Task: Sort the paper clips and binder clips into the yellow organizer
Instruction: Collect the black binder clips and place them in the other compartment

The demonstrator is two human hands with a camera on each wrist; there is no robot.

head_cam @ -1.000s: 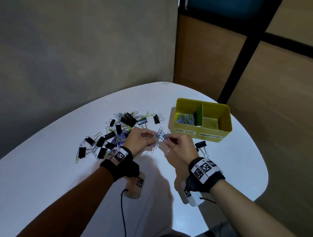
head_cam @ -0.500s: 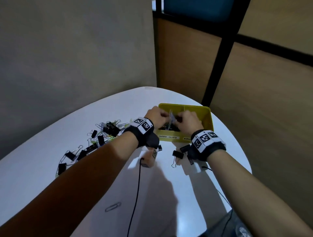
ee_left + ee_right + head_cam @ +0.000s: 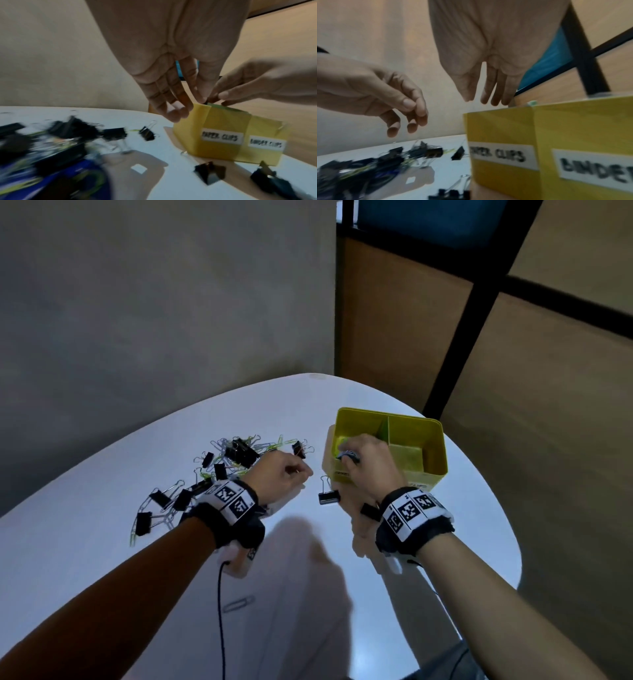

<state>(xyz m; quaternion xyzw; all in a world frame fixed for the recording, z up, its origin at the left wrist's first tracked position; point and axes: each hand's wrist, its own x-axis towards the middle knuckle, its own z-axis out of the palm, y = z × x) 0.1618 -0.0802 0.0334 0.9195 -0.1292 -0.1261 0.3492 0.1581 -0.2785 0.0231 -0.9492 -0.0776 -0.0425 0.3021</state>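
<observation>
The yellow organizer [image 3: 442,446] stands at the right of the white table, its front labelled "PAPER CLIPS" [image 3: 498,155] and "BINDER CLIPS" [image 3: 265,144]. My right hand [image 3: 359,453] hovers over the left, paper-clip compartment. In the right wrist view its fingers [image 3: 494,94] point straight down with nothing between them and the thumb. A bunch of paper clips [image 3: 347,456] shows just under the fingertips. My left hand [image 3: 291,474] hangs left of the organizer, loosely curled and empty. A mixed pile of black binder clips and paper clips [image 3: 233,460] lies at the left.
Two black binder clips lie in front of the organizer [image 3: 328,496], [image 3: 369,511], another [image 3: 298,449] sits beside the left hand. A lone paper clip [image 3: 238,604] and a black cable [image 3: 221,611] lie near me. The table's rounded edge [image 3: 507,529] is close on the right.
Both hands carried a bunch of paper clips from the table to the organizer. The left hand has since drawn back left toward the pile; the right hand stays over the paper-clip compartment.
</observation>
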